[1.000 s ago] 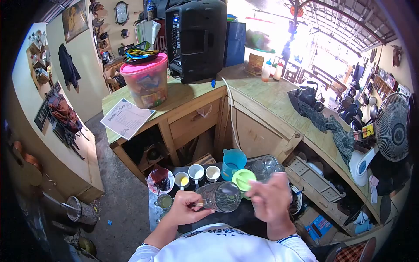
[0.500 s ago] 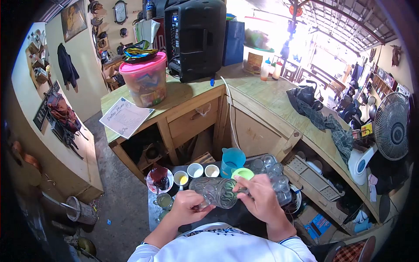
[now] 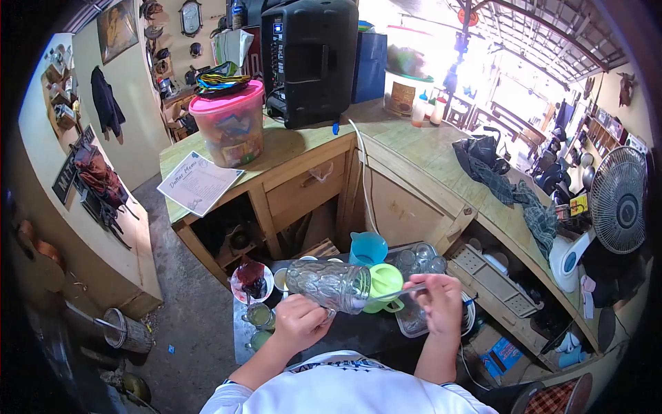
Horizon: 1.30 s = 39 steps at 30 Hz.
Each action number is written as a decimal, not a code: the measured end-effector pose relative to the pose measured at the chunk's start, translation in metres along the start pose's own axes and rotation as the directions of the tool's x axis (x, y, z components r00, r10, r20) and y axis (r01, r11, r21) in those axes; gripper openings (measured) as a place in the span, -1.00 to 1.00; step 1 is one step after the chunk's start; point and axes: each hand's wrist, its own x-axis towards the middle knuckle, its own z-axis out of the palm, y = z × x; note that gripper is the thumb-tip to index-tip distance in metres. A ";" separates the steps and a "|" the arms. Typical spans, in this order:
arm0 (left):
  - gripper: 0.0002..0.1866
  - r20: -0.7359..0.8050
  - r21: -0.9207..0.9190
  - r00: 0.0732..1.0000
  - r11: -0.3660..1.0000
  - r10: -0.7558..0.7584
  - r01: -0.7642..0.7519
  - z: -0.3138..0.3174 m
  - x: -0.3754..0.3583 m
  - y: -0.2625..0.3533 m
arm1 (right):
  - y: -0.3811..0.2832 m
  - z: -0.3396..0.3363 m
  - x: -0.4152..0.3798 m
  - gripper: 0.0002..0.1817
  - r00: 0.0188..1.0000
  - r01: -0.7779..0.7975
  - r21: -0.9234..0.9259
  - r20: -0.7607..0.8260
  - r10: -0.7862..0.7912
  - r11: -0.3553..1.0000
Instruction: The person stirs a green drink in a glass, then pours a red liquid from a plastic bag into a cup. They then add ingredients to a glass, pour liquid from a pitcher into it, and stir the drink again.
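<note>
My left hand (image 3: 301,321) grips the handle of a clear patterned glass mug (image 3: 324,284), tipped almost onto its side with its mouth to the right. In my right hand (image 3: 443,300) is a thin, long-handled spoon (image 3: 400,292). Its far end reaches the mug's mouth, where something whitish shows; the bowl is hard to make out. Just behind the spoon stands a light green lidded pitcher (image 3: 386,278). The mug partly hides the white cups behind it.
A blue jug (image 3: 367,250) and a clear tray (image 3: 412,326) with several glasses (image 3: 420,259) are on the low dark table (image 3: 331,336). At left are a plate with a dark red bag (image 3: 252,279) and a green-filled glass mug (image 3: 261,316). Wooden counters (image 3: 303,162) surround it.
The mug has risen and tilted, its mouth moving right. My right hand has drawn away from the rim to the right, and the spoon now shows. More of the green pitcher is visible.
</note>
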 end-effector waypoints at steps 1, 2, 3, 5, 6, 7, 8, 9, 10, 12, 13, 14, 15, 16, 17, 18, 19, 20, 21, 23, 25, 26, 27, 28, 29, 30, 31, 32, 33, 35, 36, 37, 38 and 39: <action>-0.75 -0.007 0.016 1.000 1.000 0.009 -0.009 0.001 0.001 0.001 | 0.004 0.004 0.001 -0.65 0.997 -0.059 0.034 -0.049 0.060 0.998; -0.75 -0.015 0.032 1.000 0.999 0.020 -0.019 0.002 0.002 0.002 | 0.018 0.010 -0.001 -0.66 0.995 -0.082 0.012 0.058 0.081 0.997; -0.75 -0.016 0.031 1.000 0.999 0.022 -0.022 0.004 0.002 0.003 | 0.030 0.020 -0.003 -0.83 0.980 -0.128 0.108 0.168 0.109 0.986; -0.75 0.001 0.062 1.000 0.998 0.002 -0.002 0.004 0.001 0.003 | 0.035 0.016 -0.005 -0.83 0.983 -0.135 0.214 0.153 0.103 0.967; -0.75 0.000 0.065 1.000 0.998 -0.001 0.001 0.004 0.000 0.002 | 0.027 0.009 -0.002 -0.82 0.986 -0.163 0.224 0.074 0.150 0.961; -0.76 -0.024 0.070 1.000 0.998 0.001 0.000 0.003 0.000 0.001 | 0.018 0.003 0.002 -0.81 0.981 -0.189 0.236 -0.006 0.195 0.953; -0.76 -0.047 0.074 0.999 0.997 0.005 -0.001 0.003 0.000 0.001 | 0.017 0.001 0.004 -0.76 0.995 -0.097 0.329 0.010 0.099 0.939; -0.76 -0.048 0.073 0.999 0.997 0.003 0.000 0.003 0.000 0.001 | 0.021 0.002 0.003 -0.76 0.995 -0.098 0.328 0.010 0.100 0.940; -0.76 -0.033 0.070 0.999 0.997 0.010 -0.007 0.004 0.000 0.002 | 0.027 0.008 0.001 -0.74 0.987 -0.159 0.215 0.057 0.151 0.963; -0.75 -0.017 0.067 1.000 0.998 0.020 -0.019 0.005 0.002 0.003 | 0.030 0.031 -0.001 -0.71 0.962 -0.239 0.156 0.175 0.212 0.958; -0.75 -0.033 0.073 0.999 0.997 0.022 -0.020 0.005 0.003 0.003 | 0.028 0.029 0.001 -0.71 0.963 -0.236 0.158 0.173 0.208 0.959; -0.74 -0.050 0.080 0.998 0.997 0.023 -0.019 0.004 0.004 0.002 | 0.027 0.024 0.004 -0.67 0.985 -0.169 0.149 0.047 0.164 0.974; -0.74 -0.050 0.083 0.998 0.996 0.023 -0.019 0.003 0.003 0.001 | 0.027 0.016 0.007 -0.63 0.990 -0.106 0.130 -0.077 0.117 0.986; -0.74 -0.053 0.062 0.998 0.998 0.016 -0.012 0.002 0.001 -0.001 | 0.033 0.004 0.013 -0.60 0.990 0.037 0.258 -0.140 -0.001 0.965; -0.74 -0.056 0.038 0.998 0.999 0.008 -0.005 0.001 -0.001 -0.002 | 0.037 0.003 0.014 -0.60 0.990 0.037 0.258 -0.140 0.000 0.966; -0.74 -0.057 0.037 0.998 0.999 0.006 -0.003 0.001 -0.001 -0.002 | 0.041 0.003 0.013 -0.63 0.991 0.086 0.317 -0.123 -0.049 0.945; -0.74 -0.065 0.012 0.998 1.000 0.021 -0.021 0.002 0.000 -0.003 | 0.041 0.006 0.012 -0.66 0.989 0.134 0.376 -0.111 -0.099 0.917; -0.73 -0.073 -0.014 0.997 0.999 0.038 -0.039 0.002 0.001 -0.003 | 0.037 0.013 0.010 -0.58 0.998 0.041 0.255 0.036 -0.051 0.966; -0.73 -0.072 -0.016 0.997 0.999 0.040 -0.042 0.003 0.001 -0.003 | 0.031 0.017 0.008 -0.58 0.998 0.043 0.255 0.033 -0.053 0.966; -0.73 -0.067 -0.031 0.997 0.999 0.033 -0.035 0.004 0.000 -0.005 | 0.024 0.022 0.007 -0.52 0.964 0.139 0.035 0.222 -0.143 0.990; -0.73 -0.075 -0.036 0.997 0.999 0.028 -0.031 0.003 -0.002 -0.007 | 0.022 0.013 0.005 -0.48 0.965 0.256 0.038 0.051 -0.258 0.966; -0.73 -0.079 -0.047 0.997 0.999 0.023 -0.027 0.003 -0.003 -0.007 | 0.018 0.009 0.005 -0.47 0.916 0.400 -0.040 0.050 -0.398 0.916; -0.73 -0.078 -0.049 0.997 0.998 0.021 -0.025 0.004 -0.003 -0.007 | 0.014 0.007 0.005 -0.46 0.847 0.531 -0.118 0.060 -0.528 0.839; -0.73 -0.084 -0.055 0.996 0.998 0.002 -0.007 0.006 -0.003 -0.008 | 0.006 0.015 0.006 -0.49 0.814 0.580 -0.328 0.196 -0.547 0.745; -0.73 -0.089 -0.060 0.996 0.998 -0.013 0.008 0.007 -0.003 -0.008 | 0.004 0.025 0.010 -0.49 0.814 0.580 -0.330 0.194 -0.548 0.745; -0.73 -0.088 -0.061 0.996 0.998 -0.011 0.005 0.007 -0.002 -0.008 | 0.004 0.036 0.015 -0.53 0.814 0.580 -0.401 0.307 -0.493 0.709; -0.72 -0.091 -0.068 0.995 0.997 -0.038 0.032 0.008 -0.002 -0.008 | 0.003 0.042 0.018 -0.57 0.808 0.584 -0.467 0.411 -0.422 0.664; -0.71 -0.094 -0.073 0.993 0.996 -0.065 0.058 0.008 -0.001 -0.008 | 0.001 0.036 0.020 -0.76 0.790 0.610 -0.445 0.415 -0.453 0.656; -0.71 -0.096 -0.071 0.993 0.996 -0.065 0.058 0.008 -0.001 -0.009 | -0.002 0.028 0.020 -0.76 0.788 0.611 -0.444 0.416 -0.453 0.655; -0.63 -0.105 -0.105 0.993 0.993 -0.056 0.045 0.009 -0.003 -0.010 | -0.012 0.009 0.017 -0.90 0.687 0.704 -0.486 0.284 -0.669 0.517; -0.63 -0.105 -0.104 0.993 0.993 -0.060 0.049 0.008 -0.003 -0.009 | -0.020 0.006 0.015 -0.92 0.683 0.697 -0.559 0.330 -0.652 0.448; -0.62 -0.093 -0.100 0.990 0.991 -0.102 0.093 0.007 -0.004 -0.009 | -0.019 0.012 0.020 -0.92 0.684 0.697 -0.558 0.329 -0.651 0.450; -0.60 -0.080 -0.096 0.986 0.986 -0.143 0.135 0.006 -0.004 -0.008 | -0.015 0.025 0.026 -0.92 0.689 0.698 -0.587 0.399 -0.605 0.409; -0.60 -0.079 -0.098 0.987 0.986 -0.141 0.133 0.006 -0.004 -0.008 | -0.009 0.036 0.031 -0.91 0.692 0.701 -0.614 0.463 -0.553 0.363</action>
